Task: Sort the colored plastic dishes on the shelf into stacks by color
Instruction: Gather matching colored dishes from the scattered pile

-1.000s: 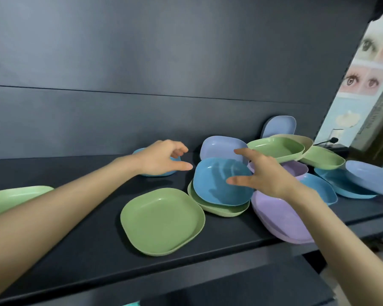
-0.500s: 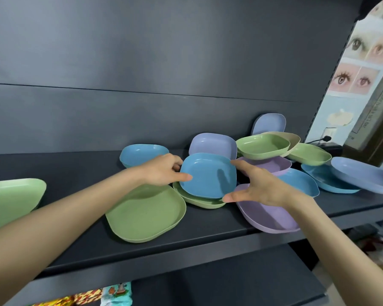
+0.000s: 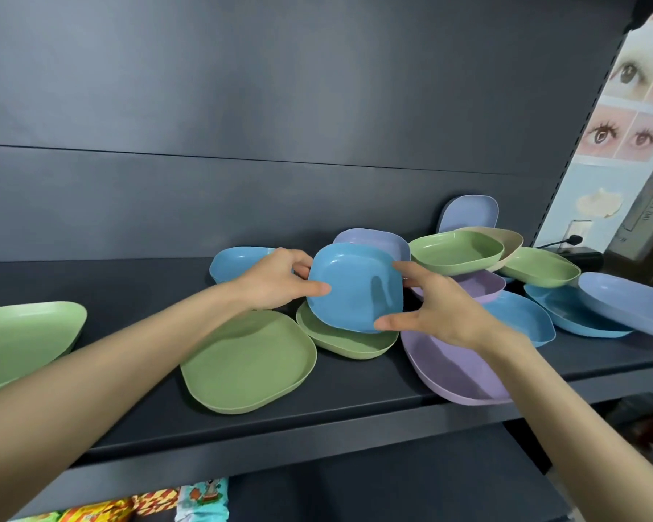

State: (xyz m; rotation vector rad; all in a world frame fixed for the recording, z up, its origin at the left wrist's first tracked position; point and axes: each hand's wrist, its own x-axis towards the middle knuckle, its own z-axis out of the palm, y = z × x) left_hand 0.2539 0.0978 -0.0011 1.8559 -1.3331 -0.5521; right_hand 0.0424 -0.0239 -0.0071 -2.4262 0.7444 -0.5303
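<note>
Head view: the left hand [image 3: 276, 282] pinches the left rim of the tilted blue dish [image 3: 355, 288]; the right hand [image 3: 440, 312] clasps its right edge with spread fingers. Under the right wrist a purple plate [image 3: 453, 367] overhangs the shelf [image 3: 355, 382]; a nudge could topple it.

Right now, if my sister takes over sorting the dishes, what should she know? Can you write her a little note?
The left hand grips the blue dish by its left edge.
The right hand holds its right edge, fingers on top, thumb below.
The blue dish is tilted above a small green dish.
A second blue dish sits behind the left hand; a big green plate lies in front.
Done: no finished colour stack in view.
Left: nearly everything; on the right, a green bowl, a purple plate and more lie mixed.
</note>
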